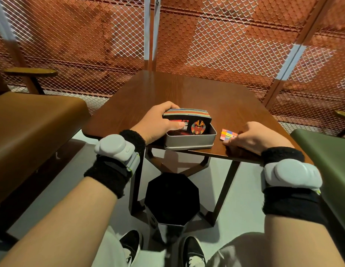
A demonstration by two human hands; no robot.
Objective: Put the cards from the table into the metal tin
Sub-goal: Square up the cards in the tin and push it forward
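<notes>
Both hands grip cards: left hand (158, 122) a stack (187, 117), right hand (252, 136) few (228, 134)

Single head cam, wide-angle; looks fwd and down, close over table (187, 93) near edge.

left hand (157, 123) gripping cards (187, 118) in tin (189, 140)

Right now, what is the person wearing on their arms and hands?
Both hands, left hand and right hand, are bare, without gloves. Each wrist carries a rounded white device strapped over black fuzzy wristbands; the right wrist has the same device. The forearms are bare, with no sleeves.
</notes>
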